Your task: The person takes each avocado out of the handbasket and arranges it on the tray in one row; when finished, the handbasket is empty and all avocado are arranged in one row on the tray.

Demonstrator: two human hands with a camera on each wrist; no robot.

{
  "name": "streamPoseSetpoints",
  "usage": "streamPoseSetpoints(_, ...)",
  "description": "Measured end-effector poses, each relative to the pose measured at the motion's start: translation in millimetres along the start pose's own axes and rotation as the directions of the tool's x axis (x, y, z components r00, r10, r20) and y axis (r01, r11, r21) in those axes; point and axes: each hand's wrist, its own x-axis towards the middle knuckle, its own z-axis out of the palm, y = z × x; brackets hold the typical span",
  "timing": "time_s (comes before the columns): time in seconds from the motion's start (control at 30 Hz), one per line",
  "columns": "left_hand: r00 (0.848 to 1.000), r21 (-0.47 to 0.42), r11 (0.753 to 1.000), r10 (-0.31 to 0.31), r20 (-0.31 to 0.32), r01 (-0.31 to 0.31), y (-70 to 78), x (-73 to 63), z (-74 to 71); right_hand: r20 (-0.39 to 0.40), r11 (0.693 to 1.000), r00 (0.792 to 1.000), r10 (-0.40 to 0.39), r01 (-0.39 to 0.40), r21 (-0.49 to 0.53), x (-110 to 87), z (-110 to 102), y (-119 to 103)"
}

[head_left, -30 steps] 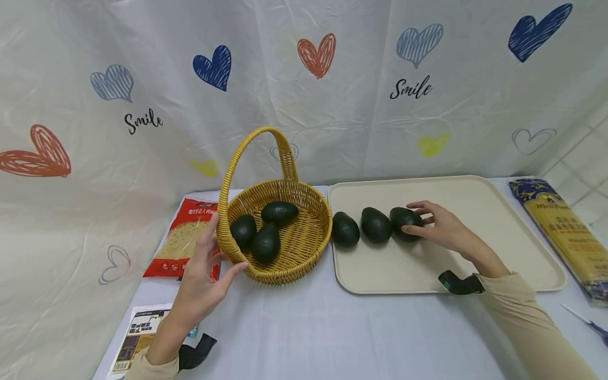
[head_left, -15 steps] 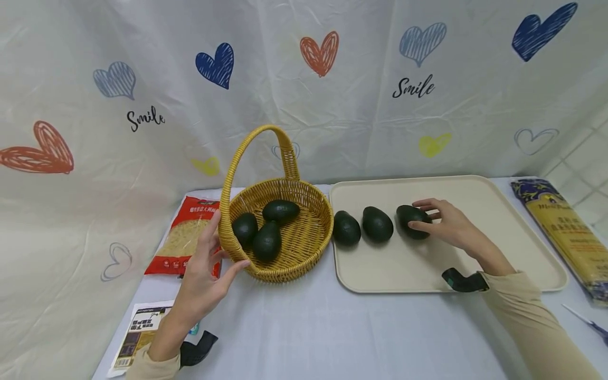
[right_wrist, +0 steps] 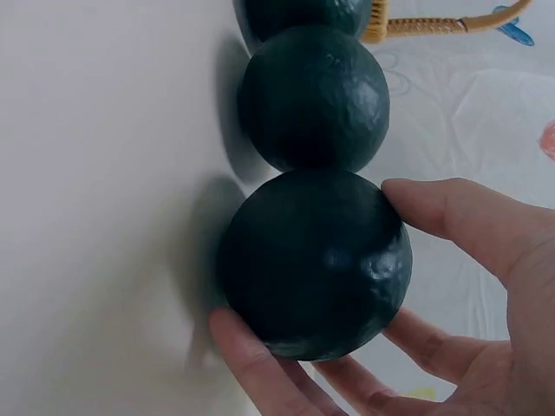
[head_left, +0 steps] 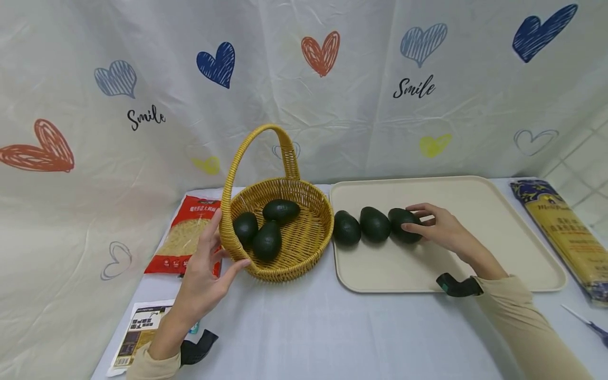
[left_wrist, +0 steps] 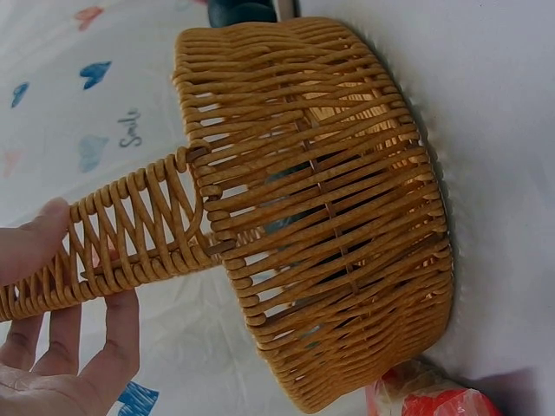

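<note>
My left hand [head_left: 201, 279] holds the handle of a yellow wicker basket [head_left: 304, 264] at its near left side; in the left wrist view the thumb lies on one side of the woven handle [left_wrist: 130, 230] and the fingers on the other. Three dark green avocados lie inside, one of them [head_left: 281, 211] toward the back. On the beige tray [head_left: 484, 232] stand three more avocados in a row. My right hand [head_left: 442, 227] grips the rightmost avocado [head_left: 402, 224] between thumb and fingers, up against the middle avocado [head_left: 375, 224]. The leftmost avocado [head_left: 347, 228] sits at the tray's left edge.
Left of the basket lies a red pasta bag [head_left: 178, 237], with a white-and-brown packet [head_left: 138, 332] in front of it. A yellow-and-blue packet [head_left: 562, 232] lies right of the tray, near scissors [head_left: 589, 323]. A heart-printed curtain [head_left: 351, 116] hangs behind.
My right hand shifted the rightmost avocado a little right, away from the row, then back left against the middle one, which now sits slightly further left. The left hand stayed at the basket.
</note>
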Motion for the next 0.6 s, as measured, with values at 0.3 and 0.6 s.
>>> streamPoseSetpoints(0.3, 1.000, 0.001, 1.000, 0.000, -0.003, 0.000, -0.5, 0.3, 0.1, 0.037, 1.000, 0.999, -0.006, 0.005, 0.030, -2.0, 1.7, 0.1)
streamPoseSetpoints(0.6, 1.000, 0.012, 1.000, 0.009, -0.005, -0.009, -0.5, 0.9, -0.1, 0.041, 1.000, 0.999, -0.003, 0.003, 0.001, -2.1, 0.1, 1.9)
